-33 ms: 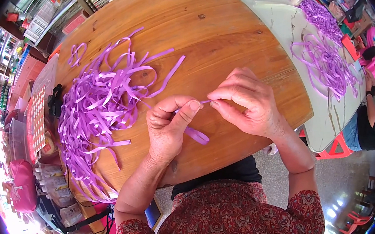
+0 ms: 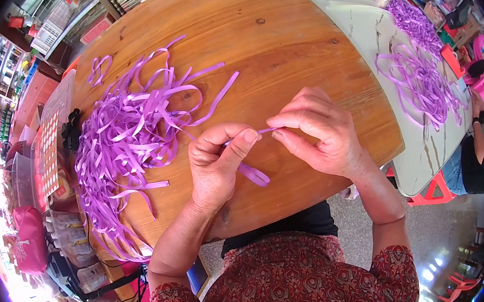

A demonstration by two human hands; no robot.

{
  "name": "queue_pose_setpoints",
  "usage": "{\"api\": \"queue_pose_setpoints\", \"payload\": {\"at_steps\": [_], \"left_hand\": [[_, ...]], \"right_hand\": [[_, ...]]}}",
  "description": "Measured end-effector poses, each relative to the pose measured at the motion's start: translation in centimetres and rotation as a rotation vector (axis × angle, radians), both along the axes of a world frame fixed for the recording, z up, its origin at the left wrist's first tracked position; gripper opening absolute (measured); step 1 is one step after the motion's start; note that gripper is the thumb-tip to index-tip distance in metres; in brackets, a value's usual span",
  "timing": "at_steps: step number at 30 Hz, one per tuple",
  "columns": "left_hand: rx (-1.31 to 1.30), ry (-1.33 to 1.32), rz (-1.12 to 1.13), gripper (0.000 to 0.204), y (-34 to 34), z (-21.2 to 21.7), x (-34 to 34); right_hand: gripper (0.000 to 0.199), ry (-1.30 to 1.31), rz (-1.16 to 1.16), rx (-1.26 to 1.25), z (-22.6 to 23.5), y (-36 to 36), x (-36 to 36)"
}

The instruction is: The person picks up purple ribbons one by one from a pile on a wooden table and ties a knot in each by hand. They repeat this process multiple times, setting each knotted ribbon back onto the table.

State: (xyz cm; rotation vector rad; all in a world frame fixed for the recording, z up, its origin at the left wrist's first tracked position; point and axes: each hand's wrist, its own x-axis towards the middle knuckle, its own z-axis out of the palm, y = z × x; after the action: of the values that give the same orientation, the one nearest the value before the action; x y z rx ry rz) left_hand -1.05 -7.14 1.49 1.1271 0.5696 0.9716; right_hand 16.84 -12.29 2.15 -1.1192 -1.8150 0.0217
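Observation:
A narrow purple ribbon (image 2: 254,175) is stretched between my two hands above the wooden table. My left hand (image 2: 214,163) is closed, pinching it between thumb and curled forefinger, and a folded loop hangs below that hand. Thumb and forefinger of my right hand (image 2: 320,135) pinch the short end of the same ribbon, with the other fingers curled. To the left of my hands lies a big tangled heap of purple ribbons (image 2: 133,134), some with ends reaching toward my left hand.
The wooden table (image 2: 252,47) has a curved edge close to my body. On a white marbled table (image 2: 416,162) at the right lie more purple ribbons (image 2: 428,93). A person's arm (image 2: 479,139) shows beyond it. Boxes and a pink pouch (image 2: 29,238) crowd the left side.

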Motion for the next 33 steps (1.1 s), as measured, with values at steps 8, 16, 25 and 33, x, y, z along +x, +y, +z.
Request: {"api": "queue_pose_setpoints", "payload": {"at_steps": [8, 16, 25, 33], "left_hand": [[0.023, 0.018, -0.005, 0.008, 0.1, -0.3, -0.1], [0.115, 0.041, 0.034, 0.003, 0.2, -1.0, -0.1], [0.042, 0.039, 0.002, 0.002, 1.0, -1.2, -0.8], [-0.139, -0.201, -0.106, 0.012, 1.5, -0.7, -0.9]], "right_hand": [[0.037, 0.126, 0.049, -0.061, -0.2, -0.1, 0.4], [0.024, -0.082, 0.01, 0.048, 0.0, 0.3, -0.4], [0.019, -0.11, -0.047, 0.032, -0.1, 0.0, 0.1], [0.024, 0.226, 0.001, -0.173, -1.0, 0.2, 0.3]]}}
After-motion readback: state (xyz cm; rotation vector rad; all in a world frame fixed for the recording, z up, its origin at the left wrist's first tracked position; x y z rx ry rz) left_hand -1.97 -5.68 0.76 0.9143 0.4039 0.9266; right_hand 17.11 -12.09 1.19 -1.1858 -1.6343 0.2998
